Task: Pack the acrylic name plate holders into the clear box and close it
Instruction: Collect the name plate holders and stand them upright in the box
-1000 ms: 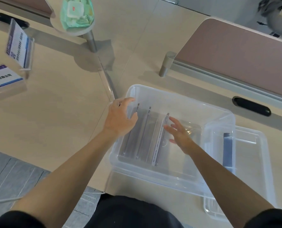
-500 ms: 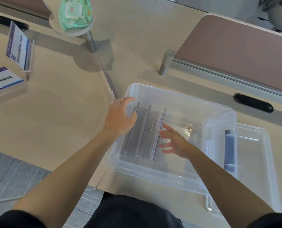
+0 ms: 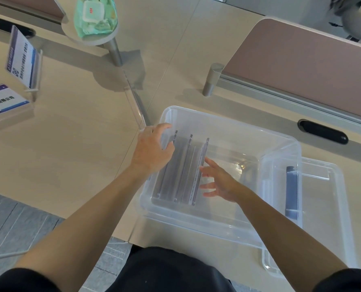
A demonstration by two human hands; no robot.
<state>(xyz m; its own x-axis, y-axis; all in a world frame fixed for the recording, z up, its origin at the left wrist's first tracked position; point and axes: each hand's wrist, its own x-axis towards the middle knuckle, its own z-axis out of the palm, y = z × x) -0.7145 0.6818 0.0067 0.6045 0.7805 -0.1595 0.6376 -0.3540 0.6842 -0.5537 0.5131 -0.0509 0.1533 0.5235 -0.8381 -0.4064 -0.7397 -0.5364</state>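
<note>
The clear box sits open on the desk in front of me. Three acrylic name plate holders stand on edge side by side in its left half. My left hand rests over the box's left rim, fingers curled beside the leftmost holder. Inside the box my right hand is open, fingers spread, next to the rightmost holder. The clear lid lies flat under and to the right of the box. Two more name plate holders, one upright and one low, stand at the far left. Another clear holder lies just beyond my left hand.
A round stand holding a green wipes pack rises at the back left. A pink desk divider on a grey post runs along the right. Black cable slots are set in the desk. The desk's front edge runs near my body.
My right hand has slid toward me along the rightmost holder and lowered inside the box. The left hand has stayed on the left rim.
</note>
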